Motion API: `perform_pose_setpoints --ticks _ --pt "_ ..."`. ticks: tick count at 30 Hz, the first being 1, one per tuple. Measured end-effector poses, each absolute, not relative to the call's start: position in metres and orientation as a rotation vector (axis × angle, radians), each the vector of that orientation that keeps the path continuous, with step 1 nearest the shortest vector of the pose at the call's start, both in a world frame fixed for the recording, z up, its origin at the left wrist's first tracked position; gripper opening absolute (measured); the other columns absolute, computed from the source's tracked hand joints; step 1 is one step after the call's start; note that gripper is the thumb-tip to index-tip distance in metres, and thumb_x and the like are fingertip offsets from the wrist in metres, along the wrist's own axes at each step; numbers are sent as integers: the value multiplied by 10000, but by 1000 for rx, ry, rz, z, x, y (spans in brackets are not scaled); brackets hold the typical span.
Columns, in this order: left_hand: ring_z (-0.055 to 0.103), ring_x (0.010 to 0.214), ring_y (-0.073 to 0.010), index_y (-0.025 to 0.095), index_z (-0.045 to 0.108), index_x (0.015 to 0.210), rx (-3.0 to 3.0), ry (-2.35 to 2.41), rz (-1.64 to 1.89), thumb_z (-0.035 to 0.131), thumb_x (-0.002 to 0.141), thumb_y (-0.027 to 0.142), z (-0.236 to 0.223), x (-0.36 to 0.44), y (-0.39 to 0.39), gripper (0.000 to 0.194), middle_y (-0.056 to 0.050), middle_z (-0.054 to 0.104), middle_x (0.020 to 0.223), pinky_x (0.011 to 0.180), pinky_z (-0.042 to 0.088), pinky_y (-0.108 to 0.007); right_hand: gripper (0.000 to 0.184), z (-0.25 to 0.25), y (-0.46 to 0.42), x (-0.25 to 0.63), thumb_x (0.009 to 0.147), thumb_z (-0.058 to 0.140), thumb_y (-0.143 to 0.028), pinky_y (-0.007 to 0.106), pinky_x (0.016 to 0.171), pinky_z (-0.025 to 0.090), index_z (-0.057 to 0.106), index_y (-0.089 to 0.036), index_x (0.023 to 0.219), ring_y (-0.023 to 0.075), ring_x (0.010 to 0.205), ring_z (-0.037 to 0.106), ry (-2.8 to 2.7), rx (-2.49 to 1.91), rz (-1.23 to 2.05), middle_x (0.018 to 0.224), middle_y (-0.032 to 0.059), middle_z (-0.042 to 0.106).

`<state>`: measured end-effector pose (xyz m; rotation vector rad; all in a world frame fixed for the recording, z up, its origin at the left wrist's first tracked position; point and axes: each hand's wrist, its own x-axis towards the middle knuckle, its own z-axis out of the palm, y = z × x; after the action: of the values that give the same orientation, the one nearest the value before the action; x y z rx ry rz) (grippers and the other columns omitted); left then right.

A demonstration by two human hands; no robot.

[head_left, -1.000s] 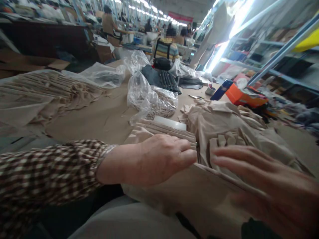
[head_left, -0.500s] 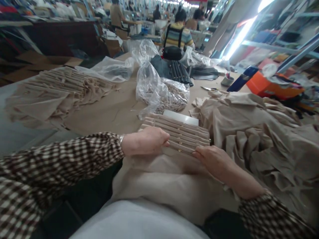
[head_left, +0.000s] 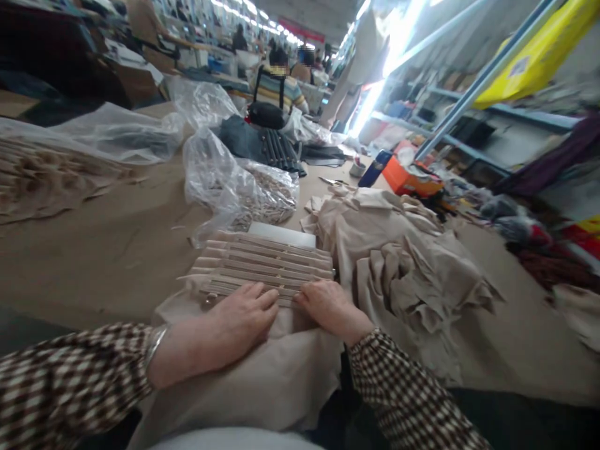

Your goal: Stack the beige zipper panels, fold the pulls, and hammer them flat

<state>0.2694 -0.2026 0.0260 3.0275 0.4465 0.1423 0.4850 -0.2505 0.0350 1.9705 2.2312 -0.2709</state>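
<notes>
In front of me lies an overlapped stack of beige fabric pieces (head_left: 262,259), with parallel zippers and small gold-coloured pulls in rows. My left hand (head_left: 239,319) rests flat on the nearest piece, fingers stretched out along its zipper. At the right end of the same zipper, my right hand (head_left: 330,306) has its fingers bent and pressed together on the edge of the fabric. The loose cloth of that piece (head_left: 248,381) hangs down toward my lap. A pale flat plate (head_left: 281,234) shows behind the stack, partly covered by it.
A heap of beige fabric (head_left: 398,250) lies to the right. Beyond the stack sits a clear plastic bag (head_left: 239,187) of small beige bits. Scissors (head_left: 334,182), a blue box (head_left: 375,169) and an orange box (head_left: 407,178) are farther back. More beige pieces (head_left: 42,181) lie left.
The view has turned right. My left hand has gone from a closed grip above the zippers to lying flat on the near piece. My right hand has stayed at the zipper's right end.
</notes>
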Motion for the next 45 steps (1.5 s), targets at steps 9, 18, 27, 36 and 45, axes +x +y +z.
perform_pose_setpoints --ticks 9,18,27,36,45 --pt "418 1348 -296 238 572 1321 3059 382 389 500 955 236 -29 262 -180 372 -75 489 1461 1138 324 -474 239 58 -285 640 921 476 -255 333 981 434 612 -156 1092 218 1089 575 1927 2841 283 1115 108 644" --pt "426 1336 -277 238 589 1288 3057 330 456 501 958 264 -33 271 -163 343 -78 502 1439 1142 315 -448 335 46 -337 749 807 436 -122 378 919 462 643 -107 1069 256 989 601 1510 2936 334 1045 149 646" --pt "451 1316 -275 239 587 1286 3070 316 523 501 945 237 -33 270 -162 352 -70 529 1414 1128 321 -437 538 13 -338 751 855 485 -127 359 984 420 495 -100 1392 286 1183 523 1489 2816 256 1363 175 522" --pt "477 1289 -289 244 631 1238 3019 346 488 520 923 229 -29 271 -162 334 -69 562 1381 1099 372 -444 359 38 -336 762 941 373 -202 340 741 442 679 -92 1091 255 837 655 1247 2904 317 973 189 700" --pt "615 845 -154 159 676 906 2337 105 679 399 959 200 91 337 -196 285 -75 687 926 787 494 -256 318 143 -332 684 868 434 -375 294 633 415 679 -174 883 213 691 620 1515 3039 626 737 73 688"
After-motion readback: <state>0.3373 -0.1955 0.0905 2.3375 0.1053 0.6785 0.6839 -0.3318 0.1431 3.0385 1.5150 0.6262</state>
